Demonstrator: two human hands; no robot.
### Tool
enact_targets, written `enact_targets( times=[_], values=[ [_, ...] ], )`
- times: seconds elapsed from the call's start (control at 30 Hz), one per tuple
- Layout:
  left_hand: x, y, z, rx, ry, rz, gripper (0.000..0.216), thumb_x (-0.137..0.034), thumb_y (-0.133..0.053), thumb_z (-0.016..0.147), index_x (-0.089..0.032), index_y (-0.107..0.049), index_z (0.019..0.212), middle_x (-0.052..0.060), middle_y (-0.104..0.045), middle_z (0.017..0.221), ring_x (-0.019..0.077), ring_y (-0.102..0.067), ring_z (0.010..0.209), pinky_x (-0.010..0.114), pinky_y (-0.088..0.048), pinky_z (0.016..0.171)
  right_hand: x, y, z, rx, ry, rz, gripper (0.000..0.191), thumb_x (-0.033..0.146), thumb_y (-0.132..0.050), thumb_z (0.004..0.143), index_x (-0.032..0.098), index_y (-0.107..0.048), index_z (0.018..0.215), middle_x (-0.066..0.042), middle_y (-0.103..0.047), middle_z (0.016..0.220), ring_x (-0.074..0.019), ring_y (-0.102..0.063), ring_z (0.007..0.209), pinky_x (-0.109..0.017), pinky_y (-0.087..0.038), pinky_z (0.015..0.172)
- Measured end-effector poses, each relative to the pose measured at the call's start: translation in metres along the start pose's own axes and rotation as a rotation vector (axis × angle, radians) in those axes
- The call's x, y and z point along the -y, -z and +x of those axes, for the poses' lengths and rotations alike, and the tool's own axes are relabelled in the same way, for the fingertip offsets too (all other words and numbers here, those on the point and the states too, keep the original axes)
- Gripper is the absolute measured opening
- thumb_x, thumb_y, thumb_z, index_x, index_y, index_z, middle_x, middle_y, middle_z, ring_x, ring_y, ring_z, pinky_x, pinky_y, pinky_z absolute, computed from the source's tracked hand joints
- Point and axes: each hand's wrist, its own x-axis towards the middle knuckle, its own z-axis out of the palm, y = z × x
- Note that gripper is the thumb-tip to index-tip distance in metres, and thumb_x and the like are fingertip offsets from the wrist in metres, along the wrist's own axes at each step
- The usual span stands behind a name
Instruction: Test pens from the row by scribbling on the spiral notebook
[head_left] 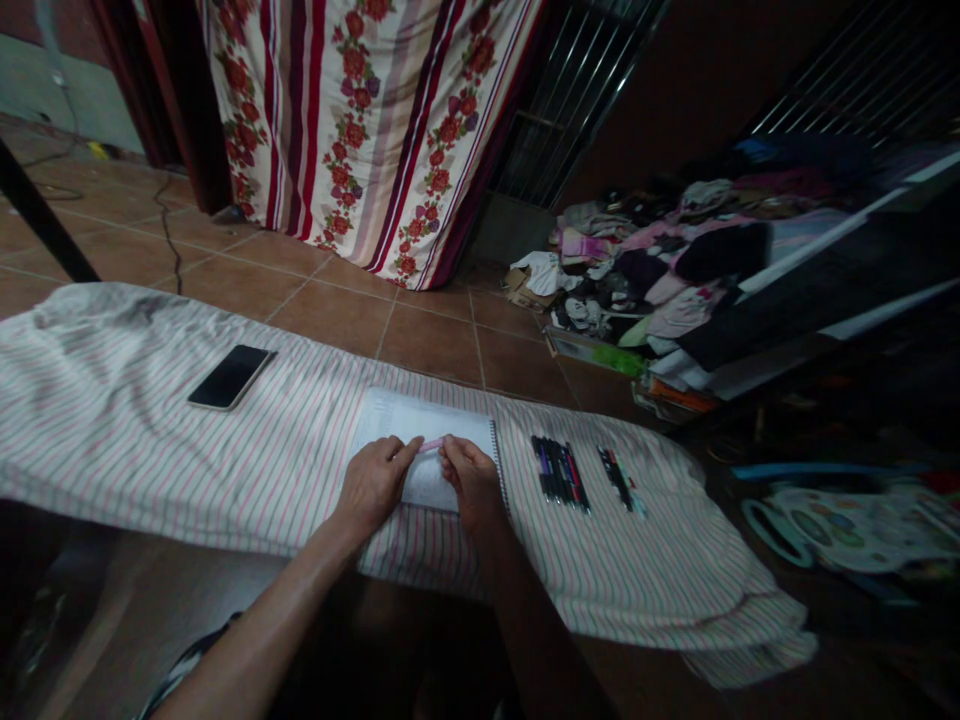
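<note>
A slim pink pen (430, 445) is held level between both hands, above a spiral notebook (450, 420). My left hand (377, 482) pinches its left end between thumb and fingers. At the other end, the fingers of my right hand (472, 478) are closed on it; its tip is hidden there. The notebook lies open with its wire binding on the right and faint writing on the page. To its right, a row of dark pens (559, 474) lies side by side, and beyond that a smaller group of pens (619, 480).
A striped cloth (300, 450) covers the long table. On its left part lies a phone (231, 377). Past the far edge are a tiled floor (337, 310), a floral curtain (360, 130) and a heap of clothes (660, 250). A pale green chair (840, 525) stands at right.
</note>
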Motion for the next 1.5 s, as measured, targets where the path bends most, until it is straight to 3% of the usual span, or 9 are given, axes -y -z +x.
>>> enact_targets(
  times=[0.23,0.43,0.8,0.97,1.17,1.3,1.5],
  values=[
    [-0.006,-0.001,-0.001,0.002,0.013,0.011,0.03,-0.033,-0.039,0.089,-0.022,-0.055,0.112,0.003,-0.061,0.078,0.0152,-0.055,0.07,0.025,-0.037,0.059,-0.002,-0.001,0.0,-0.013,0.121,-0.031,0.026,0.037,-0.072,0.057,0.015,-0.062,0.065,0.002,-0.056,0.056,-0.0062,-0.04,0.047,-0.021,-0.032,0.047],
    [-0.012,0.003,-0.001,0.028,0.084,-0.046,0.033,-0.032,-0.027,0.092,-0.021,-0.056,0.103,0.002,-0.06,0.077,0.0143,-0.056,0.068,0.024,-0.035,0.056,0.0,-0.006,-0.003,-0.015,0.179,-0.078,0.024,0.036,-0.068,0.058,0.014,-0.061,0.062,0.005,-0.049,0.05,-0.0066,-0.035,0.046,-0.022,-0.026,0.045],
    [-0.012,0.004,0.0,0.136,0.188,-0.225,0.035,-0.036,-0.027,0.092,-0.023,-0.06,0.093,0.001,-0.065,0.082,0.0142,-0.061,0.07,0.022,-0.035,0.056,-0.001,-0.005,-0.008,-0.039,0.216,-0.153,0.017,0.034,-0.063,0.062,0.017,-0.061,0.06,0.004,-0.049,0.052,-0.0097,-0.039,0.05,-0.023,-0.028,0.048],
    [-0.01,0.003,0.001,0.169,0.186,-0.286,0.034,-0.036,-0.032,0.091,-0.023,-0.062,0.081,-0.003,-0.065,0.073,0.0122,-0.06,0.068,0.02,-0.036,0.056,-0.004,-0.003,-0.008,-0.03,0.234,-0.181,0.016,0.033,-0.063,0.063,0.017,-0.061,0.061,0.006,-0.047,0.051,-0.0093,-0.038,0.05,-0.023,-0.028,0.048],
    [-0.016,0.005,-0.002,0.113,0.215,-0.187,0.035,-0.034,-0.028,0.091,-0.022,-0.059,0.101,0.004,-0.063,0.083,0.0161,-0.059,0.068,0.024,-0.034,0.054,-0.012,-0.007,-0.008,0.005,0.149,-0.067,0.024,0.04,-0.061,0.067,0.017,-0.065,0.072,0.005,-0.046,0.054,-0.009,-0.039,0.05,-0.022,-0.03,0.048],
    [-0.017,0.003,-0.004,0.016,0.146,0.031,0.032,-0.028,-0.031,0.091,-0.022,-0.056,0.109,0.004,-0.061,0.078,0.0176,-0.056,0.068,0.027,-0.034,0.055,-0.013,-0.011,-0.01,0.022,0.083,-0.025,0.03,0.046,-0.062,0.065,0.016,-0.062,0.067,0.003,-0.05,0.058,-0.0075,-0.038,0.048,-0.021,-0.031,0.046],
    [-0.013,-0.001,-0.005,-0.038,0.115,0.142,0.029,-0.021,-0.037,0.088,-0.023,-0.056,0.11,0.005,-0.061,0.079,0.0182,-0.053,0.07,0.029,-0.034,0.059,-0.015,-0.007,-0.002,0.002,0.116,-0.224,0.037,0.054,-0.058,0.065,0.017,-0.057,0.059,0.005,-0.044,0.049,-0.007,-0.033,0.041,-0.022,-0.023,0.04]
  ],
)
